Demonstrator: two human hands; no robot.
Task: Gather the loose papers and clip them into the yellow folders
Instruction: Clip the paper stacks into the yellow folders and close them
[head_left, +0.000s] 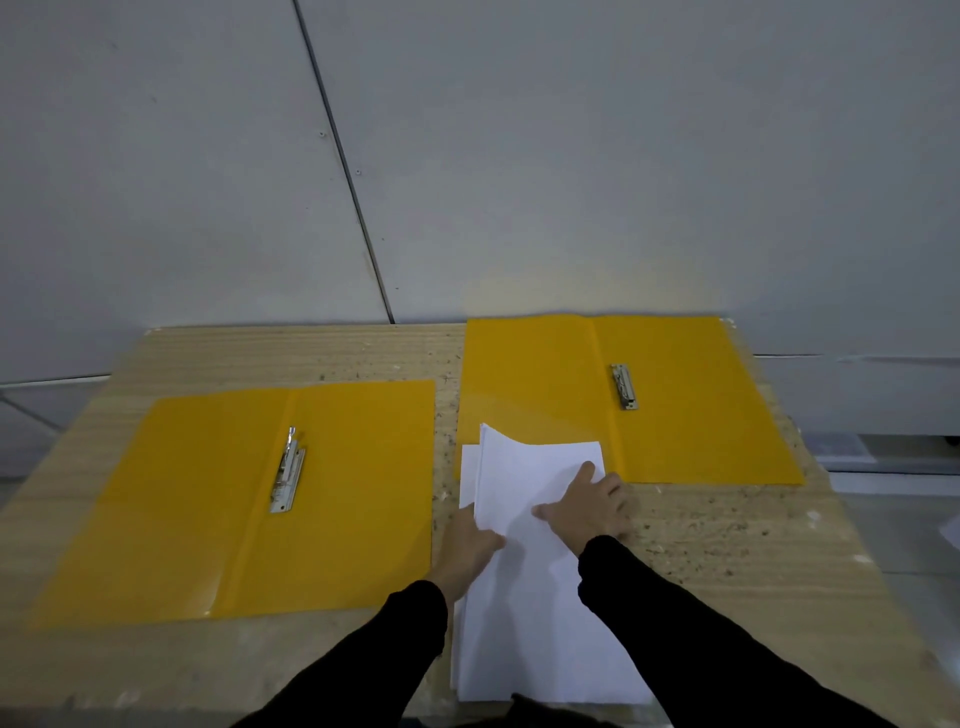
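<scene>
Left yellow folder (171, 499) and right yellow folder (691, 415) are lying open on the table (363, 353). Papers (524, 613) are lying between them, long axis running away from the person, far end overlapping the right yellow folder. Left hand (467, 548) is pinching their left edge; right hand (589, 512) is pressing flat, fingers straight. The right clip (623, 387) is judged nearer.

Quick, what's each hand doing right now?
Left hand: pinching the left edge of the papers.
Right hand: open, pressing down on the papers.

Wooden table (363, 353): left folder (182, 493), right folder (701, 426), papers (530, 623).
</scene>
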